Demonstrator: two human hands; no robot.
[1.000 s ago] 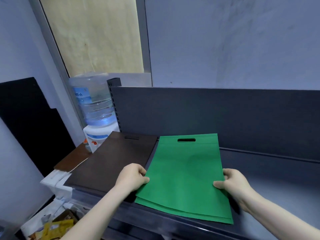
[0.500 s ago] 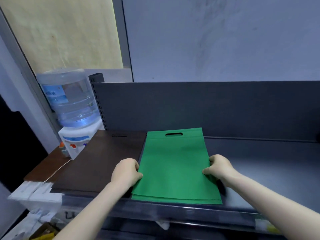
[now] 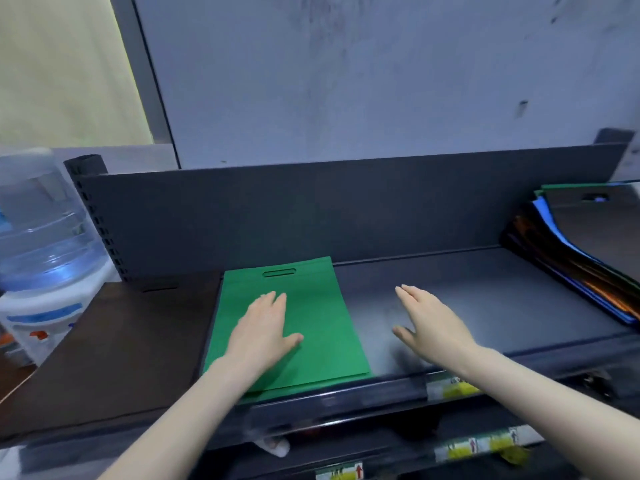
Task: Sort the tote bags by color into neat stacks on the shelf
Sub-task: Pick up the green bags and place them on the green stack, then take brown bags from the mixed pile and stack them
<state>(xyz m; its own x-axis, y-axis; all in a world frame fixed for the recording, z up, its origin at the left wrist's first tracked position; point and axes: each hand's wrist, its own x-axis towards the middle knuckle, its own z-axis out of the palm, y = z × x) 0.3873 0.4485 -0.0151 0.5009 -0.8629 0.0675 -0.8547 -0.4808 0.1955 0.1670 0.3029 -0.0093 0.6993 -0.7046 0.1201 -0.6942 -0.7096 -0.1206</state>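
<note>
A small stack of green tote bags (image 3: 322, 327) lies flat on the dark shelf (image 3: 485, 306), cut-out handle toward the back panel. My left hand (image 3: 263, 330) rests flat on the green stack with fingers straight. To the right of the stack, my right hand (image 3: 429, 323) is spread open over the bare shelf and holds nothing. A dark brown tote bag (image 3: 114, 344) lies to the left of the green ones. At the far right a mixed pile of tote bags (image 3: 588, 244) in dark, blue, orange and green lies tilted on the shelf.
A water dispenser with a large clear bottle (image 3: 38, 244) stands to the left of the shelf. The shelf's dark back panel (image 3: 311, 216) rises behind the bags. Price labels (image 3: 453, 389) run along the shelf's front edge, above a lower shelf.
Both hands let go of the green stack's side edges. The left hand now lies flat on top and the right hand has moved off to the right. The view swung right.
</note>
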